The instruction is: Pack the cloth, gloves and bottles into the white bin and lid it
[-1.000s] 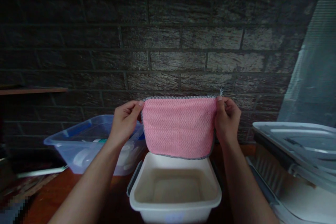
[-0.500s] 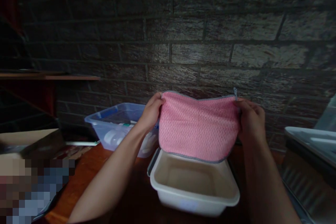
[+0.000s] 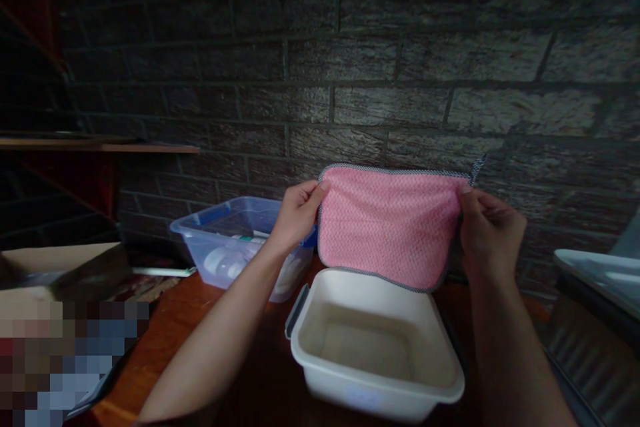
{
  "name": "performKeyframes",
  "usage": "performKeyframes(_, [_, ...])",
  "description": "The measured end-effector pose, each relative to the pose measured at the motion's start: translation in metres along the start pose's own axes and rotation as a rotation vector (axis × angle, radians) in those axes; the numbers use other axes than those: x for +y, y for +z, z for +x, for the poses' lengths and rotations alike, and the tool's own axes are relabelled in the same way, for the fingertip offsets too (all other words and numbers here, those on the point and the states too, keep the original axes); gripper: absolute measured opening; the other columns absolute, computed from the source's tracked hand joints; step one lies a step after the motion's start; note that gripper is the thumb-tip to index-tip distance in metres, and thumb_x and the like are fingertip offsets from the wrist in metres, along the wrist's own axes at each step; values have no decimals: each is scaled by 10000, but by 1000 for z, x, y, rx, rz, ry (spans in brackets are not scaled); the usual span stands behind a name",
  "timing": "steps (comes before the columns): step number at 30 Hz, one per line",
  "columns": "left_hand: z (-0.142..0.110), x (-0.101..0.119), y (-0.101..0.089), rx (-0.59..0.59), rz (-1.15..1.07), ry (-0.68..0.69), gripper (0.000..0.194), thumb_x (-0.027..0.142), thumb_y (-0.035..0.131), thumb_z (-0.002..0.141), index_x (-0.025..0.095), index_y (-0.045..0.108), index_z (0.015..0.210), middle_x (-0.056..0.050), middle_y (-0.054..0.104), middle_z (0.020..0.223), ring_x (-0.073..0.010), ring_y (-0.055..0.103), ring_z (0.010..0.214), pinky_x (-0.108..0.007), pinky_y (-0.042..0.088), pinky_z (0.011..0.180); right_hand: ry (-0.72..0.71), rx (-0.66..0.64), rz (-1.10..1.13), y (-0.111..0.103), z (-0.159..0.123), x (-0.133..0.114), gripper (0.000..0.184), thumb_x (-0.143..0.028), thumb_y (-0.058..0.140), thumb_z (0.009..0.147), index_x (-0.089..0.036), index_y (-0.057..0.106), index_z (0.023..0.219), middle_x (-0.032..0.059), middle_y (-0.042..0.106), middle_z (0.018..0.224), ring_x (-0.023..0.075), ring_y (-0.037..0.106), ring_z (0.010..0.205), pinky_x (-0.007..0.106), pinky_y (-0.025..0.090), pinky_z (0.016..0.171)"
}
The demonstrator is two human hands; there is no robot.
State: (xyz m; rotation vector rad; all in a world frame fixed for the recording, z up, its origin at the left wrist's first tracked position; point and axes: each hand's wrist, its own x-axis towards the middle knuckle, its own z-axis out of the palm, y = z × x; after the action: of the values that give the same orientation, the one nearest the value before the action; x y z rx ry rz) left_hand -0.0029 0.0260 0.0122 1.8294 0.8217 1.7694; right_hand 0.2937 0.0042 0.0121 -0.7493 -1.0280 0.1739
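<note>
A pink cleaning cloth [image 3: 387, 227] with a dark striped edge hangs spread between my two hands. Its upper left corner is pinched in my left hand [image 3: 299, 210]. My right hand [image 3: 493, 230] grips the upper right corner, beside a small striped loop that sticks up. Below the cloth stands a white plastic tub [image 3: 383, 387] with a grey latch on its left side; a shallow, murky layer, perhaps water, shows at the bottom. The cloth's lower edge overlaps the tub's far rim in view; whether they touch I cannot tell.
Behind my left forearm sits a clear bluish bin [image 3: 210, 247] holding white items. An open cardboard box [image 3: 95, 270] is at the left, below a wooden shelf [image 3: 150, 147]. A pale-lidded container [image 3: 600, 267] stands at the right. A dark brick wall [image 3: 360, 60] closes off the back.
The cloth has been raised a little and pulled tauter, its sagging top edge now nearly straight. My right hand has moved outward to the right. The view has shifted slightly.
</note>
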Motion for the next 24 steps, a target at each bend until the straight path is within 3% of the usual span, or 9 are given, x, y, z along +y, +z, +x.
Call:
performKeyframes(4, [1,2,2,43,126,103,380,468,575,978,191,576,719,27,476,665,-131,399,619,-260,295,564,35,-78,39,0,-1,1,349,-482,702,880,-158,742,757,-27,548,612,121,424,552,272,329,553])
performKeyframes(11, [2,-4,-1,70,256,104,268,380,529,967,196,602,786,16,541,731,-163,463,701,-258,331,625,-29,-60,-20,-1,2,-2,390,-507,645,912,-173,673,714,-40,491,612,118,397,564,257,305,541])
performKeyframes(16, [4,-8,-3,69,229,106,216,367,562,939,203,629,817,9,567,774,-169,482,719,-258,350,633,-14,-97,0,-2,3,1,368,-472,606,937,-188,623,704,-45,458,618,121,376,571,256,313,544])
performKeyframes(24, [3,-5,-1,54,73,-4,250,401,625,933,224,584,762,39,422,625,-131,357,527,-259,284,464,-9,-81,14,0,4,-1,353,-454,600,942,-179,639,723,-51,447,617,116,364,568,256,309,541])
